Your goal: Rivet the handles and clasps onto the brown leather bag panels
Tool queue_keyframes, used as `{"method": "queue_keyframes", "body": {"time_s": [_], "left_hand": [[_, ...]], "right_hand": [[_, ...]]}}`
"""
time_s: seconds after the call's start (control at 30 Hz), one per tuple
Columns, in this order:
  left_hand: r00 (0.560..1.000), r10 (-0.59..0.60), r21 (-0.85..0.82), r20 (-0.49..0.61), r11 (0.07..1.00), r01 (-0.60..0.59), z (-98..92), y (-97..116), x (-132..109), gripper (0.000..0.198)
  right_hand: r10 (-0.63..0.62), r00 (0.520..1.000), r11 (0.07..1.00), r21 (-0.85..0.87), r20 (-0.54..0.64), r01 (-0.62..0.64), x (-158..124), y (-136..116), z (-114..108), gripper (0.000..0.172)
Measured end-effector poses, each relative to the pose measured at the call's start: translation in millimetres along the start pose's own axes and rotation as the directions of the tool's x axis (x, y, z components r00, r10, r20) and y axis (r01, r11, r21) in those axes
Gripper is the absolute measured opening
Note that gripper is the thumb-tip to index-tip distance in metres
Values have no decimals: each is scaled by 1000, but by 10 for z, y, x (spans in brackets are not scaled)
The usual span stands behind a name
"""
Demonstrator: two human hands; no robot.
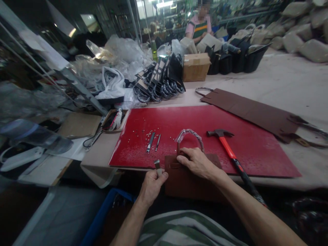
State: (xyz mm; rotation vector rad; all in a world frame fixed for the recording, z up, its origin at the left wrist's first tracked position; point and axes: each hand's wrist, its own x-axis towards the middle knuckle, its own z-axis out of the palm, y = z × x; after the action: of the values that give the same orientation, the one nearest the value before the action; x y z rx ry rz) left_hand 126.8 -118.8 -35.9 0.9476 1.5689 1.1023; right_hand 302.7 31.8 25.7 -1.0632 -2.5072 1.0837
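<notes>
My left hand (151, 184) is closed around a small tool (158, 167) with a flat metal tip and a pale grip; its exact kind is hard to tell. My right hand (197, 162) rests on a brown leather bag panel (192, 186), fingers and thumb closed at the base of its handle (191, 131). The handle is arched and wrapped in clear plastic. The panel hangs over the near edge of a red board (153, 118). To the right lies a claw hammer (230, 152) with a red and black grip.
Two slim metal tools, a flat one (150, 142) and a rod-like punch (158, 141), lie among small metal bits. A long brown leather piece (256, 111) crosses the table at right. Behind stand a cardboard box (196, 66), black bag parts (164, 73) and a co-worker (201, 24).
</notes>
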Motion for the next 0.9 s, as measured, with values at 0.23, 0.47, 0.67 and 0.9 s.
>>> {"method": "queue_keyframes", "body": {"time_s": [0.23,0.47,0.67,0.9], "left_hand": [[998,-4,-67,55,998,8,91,140,-7,38],[997,47,-23,59,999,-45,165,176,-16,32],[999,43,65,7,997,-43,191,209,3,30],[997,12,-34,-76,999,-14,278,61,55,33]], "right_hand": [[243,940,825,458,238,-329,154,-28,-106,13],[221,923,726,578,316,-372,136,-70,-60,9],[254,879,693,558,403,-456,121,-157,-71,11],[401,878,762,436,262,-479,224,-70,-57,9]]}}
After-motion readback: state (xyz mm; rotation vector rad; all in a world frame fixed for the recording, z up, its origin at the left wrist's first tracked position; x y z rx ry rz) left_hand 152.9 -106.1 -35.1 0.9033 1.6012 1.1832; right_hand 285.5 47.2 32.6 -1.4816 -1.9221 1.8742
